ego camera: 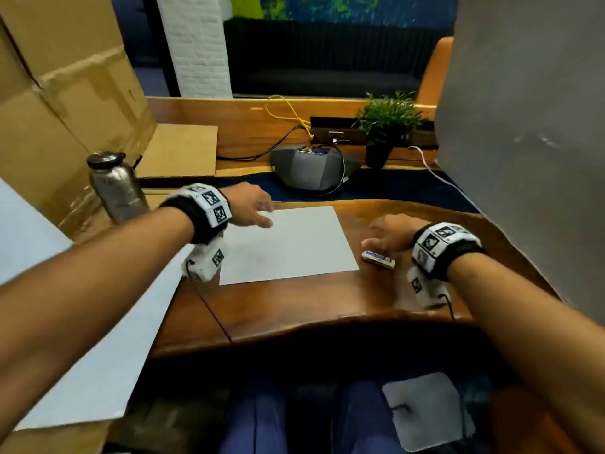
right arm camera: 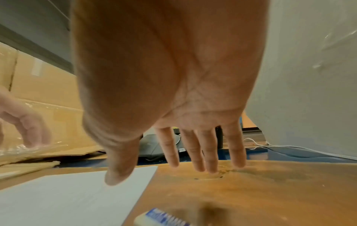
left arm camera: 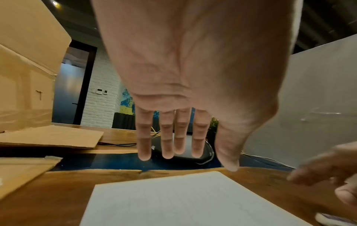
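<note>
Left hand (ego camera: 250,204) is over the paper (ego camera: 288,247), right hand (ego camera: 393,232) over the eraser (ego camera: 378,258), both with fingers straight and apart. The eraser's blue label (right arm camera: 166,217) is too blurred to read. The bottle (ego camera: 118,188) at far left is capped.

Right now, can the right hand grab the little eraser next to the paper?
Probably yes. The right hand is open, close over the eraser, which lies on the wooden desk beside the paper. Nothing lies between them, though the fingers point past it, so pulling back a little may help.

Matt, smooth white rectangular paper sheet (ego camera: 288,244); glossy varnished brown wooden surface (ego camera: 311,303); dully gleaming silver metal bottle (ego camera: 118,191); matt tan cardboard box (ego camera: 65,93).
</note>
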Motion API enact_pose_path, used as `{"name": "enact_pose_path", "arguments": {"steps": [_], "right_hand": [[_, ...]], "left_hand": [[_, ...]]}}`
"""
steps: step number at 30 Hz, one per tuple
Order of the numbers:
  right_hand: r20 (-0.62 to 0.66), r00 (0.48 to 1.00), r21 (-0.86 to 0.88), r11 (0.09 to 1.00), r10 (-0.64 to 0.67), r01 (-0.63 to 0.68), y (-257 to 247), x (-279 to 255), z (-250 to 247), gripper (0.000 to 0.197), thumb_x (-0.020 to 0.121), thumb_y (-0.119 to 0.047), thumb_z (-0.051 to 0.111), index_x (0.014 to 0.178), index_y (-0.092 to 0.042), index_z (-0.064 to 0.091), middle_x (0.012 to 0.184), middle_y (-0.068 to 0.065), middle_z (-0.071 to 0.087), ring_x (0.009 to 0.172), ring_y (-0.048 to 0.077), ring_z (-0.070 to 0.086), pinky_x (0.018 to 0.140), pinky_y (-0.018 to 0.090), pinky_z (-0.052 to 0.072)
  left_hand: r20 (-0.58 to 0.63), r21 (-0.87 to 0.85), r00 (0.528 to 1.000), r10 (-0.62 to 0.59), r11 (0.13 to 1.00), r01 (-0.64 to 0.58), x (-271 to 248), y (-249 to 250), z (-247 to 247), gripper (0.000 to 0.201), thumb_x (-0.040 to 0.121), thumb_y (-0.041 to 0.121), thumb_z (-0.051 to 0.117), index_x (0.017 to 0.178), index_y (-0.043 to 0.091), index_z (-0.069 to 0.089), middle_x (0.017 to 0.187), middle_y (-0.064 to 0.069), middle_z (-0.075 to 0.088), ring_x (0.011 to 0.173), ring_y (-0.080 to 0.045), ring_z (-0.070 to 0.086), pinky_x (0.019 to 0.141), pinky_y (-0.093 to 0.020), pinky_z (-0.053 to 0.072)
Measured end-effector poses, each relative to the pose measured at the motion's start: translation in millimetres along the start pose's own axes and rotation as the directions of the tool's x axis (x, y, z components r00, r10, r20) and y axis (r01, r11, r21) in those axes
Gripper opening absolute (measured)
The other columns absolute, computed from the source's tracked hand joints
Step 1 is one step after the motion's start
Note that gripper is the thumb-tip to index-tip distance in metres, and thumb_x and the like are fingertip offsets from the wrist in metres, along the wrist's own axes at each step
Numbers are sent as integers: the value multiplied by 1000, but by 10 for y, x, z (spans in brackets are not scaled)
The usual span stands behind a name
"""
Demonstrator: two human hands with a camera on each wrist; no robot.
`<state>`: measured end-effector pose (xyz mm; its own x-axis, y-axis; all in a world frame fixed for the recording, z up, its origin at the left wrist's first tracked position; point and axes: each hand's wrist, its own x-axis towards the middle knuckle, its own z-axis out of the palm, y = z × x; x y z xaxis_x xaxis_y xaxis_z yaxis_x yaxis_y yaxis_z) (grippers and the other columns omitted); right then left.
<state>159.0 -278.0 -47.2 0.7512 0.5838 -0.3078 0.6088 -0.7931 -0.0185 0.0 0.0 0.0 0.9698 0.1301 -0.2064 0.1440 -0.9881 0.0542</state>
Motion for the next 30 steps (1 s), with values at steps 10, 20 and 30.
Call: {"name": "enact_pose_path", "arguments": {"steps": [10, 20, 30], "right_hand": [[55, 989, 131, 981, 137, -143, 201, -765, 465, 96, 60, -70, 80, 133, -20, 42, 130, 6, 58, 111, 28, 59, 94, 42, 50], [-47, 997, 137, 989, 53, -46, 145, -314, 323, 58, 78, -61, 71, 115, -16, 68, 113, 5, 69, 92, 23, 64, 82, 37, 55], [-113, 988, 195, 973, -103, 124, 27, -80, 183, 30, 72, -25, 88, 92, -18, 68, 91, 2, 71, 81, 20, 65, 66, 31, 53]], "left_hand": [[-11, -75, 998, -60, 995, 59, -297, 348, 373, 62, 87, 49, 66, 138, 18, 50, 143, -5, 48, 126, -24, 48, 103, -35, 38], [12, -31, 995, -98, 995, 99, 276, 545, 532, 68, 84, 53, 68, 141, 23, 46, 145, -6, 46, 131, -27, 45, 107, -42, 39], [243, -4, 962, -123, 992, 128, 545, 624, 790, 103, 71, 79, 60, 153, 46, 7, 163, -11, 5, 148, -37, 15, 116, -56, 18]]}}
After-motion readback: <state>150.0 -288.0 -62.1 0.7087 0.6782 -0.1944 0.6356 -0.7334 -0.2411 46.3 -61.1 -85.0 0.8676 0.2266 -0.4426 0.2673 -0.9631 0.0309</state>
